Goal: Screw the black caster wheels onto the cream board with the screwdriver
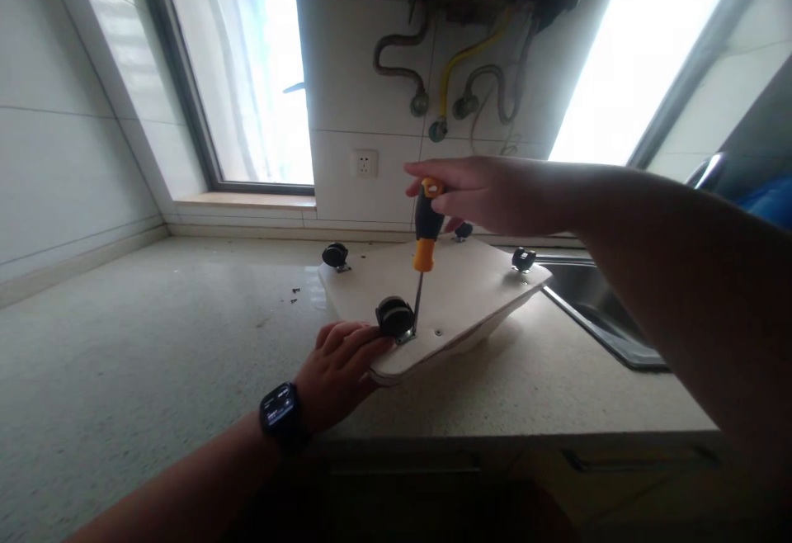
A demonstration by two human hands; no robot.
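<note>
A white board [396, 283] lies on the counter with black caster wheels standing up at its corners. My right hand [479, 192] is closed round the yellow-and-black handle of a screwdriver [424, 233]. The screwdriver points down, nearly upright, its tip at the metal plate of the near caster wheel [394, 316]. At the same corner, my left hand [346, 361] is closed against this caster and the board's edge, fingertips beside the plate; its exact grip is partly hidden. Another caster wheel [335, 255] stands at the far left corner, and one more caster [523, 259] at the right.
Small dark screws [295, 295] lie on the speckled counter [186, 345] left of the board. A steel sink [594, 312] is set in at the right. Behind are a wall socket [365, 164], pipes with a yellow hose [454, 64], and windows.
</note>
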